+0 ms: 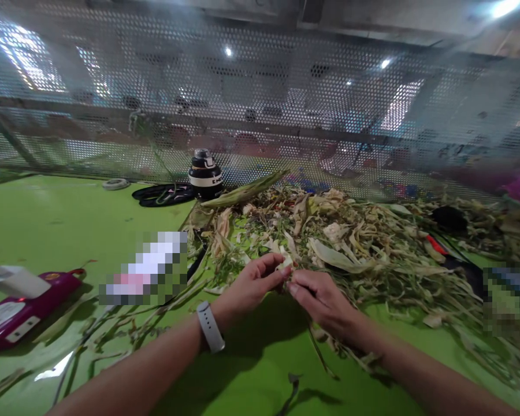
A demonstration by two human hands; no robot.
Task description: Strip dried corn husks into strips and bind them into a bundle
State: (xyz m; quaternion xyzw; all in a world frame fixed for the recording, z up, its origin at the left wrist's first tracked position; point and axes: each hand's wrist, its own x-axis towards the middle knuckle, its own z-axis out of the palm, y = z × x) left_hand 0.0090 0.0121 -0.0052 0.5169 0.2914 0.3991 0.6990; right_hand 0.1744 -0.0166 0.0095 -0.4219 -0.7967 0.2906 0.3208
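Observation:
My left hand (264,274), with a light watch band on its wrist, pinches a small pale yellow-green piece of plant (286,261) that looks like husk. Right beside it, my right hand (315,292) is closed, thumb against the forefinger, close to the lower end of that piece. Whatever lies between the right fingertips is too small to make out. Both hands are just above the near edge of a heap of dry husks and leaves (368,237). A broad pale husk (338,257) lies behind my right hand.
A black bottle (205,178) stands behind the heap beside a coiled black strap (162,195). On the left of the green table (82,214) are a purple power strip (30,312) with a white plug and a blurred-out object (149,268). Perforated metal sheeting (260,86) rises at the back.

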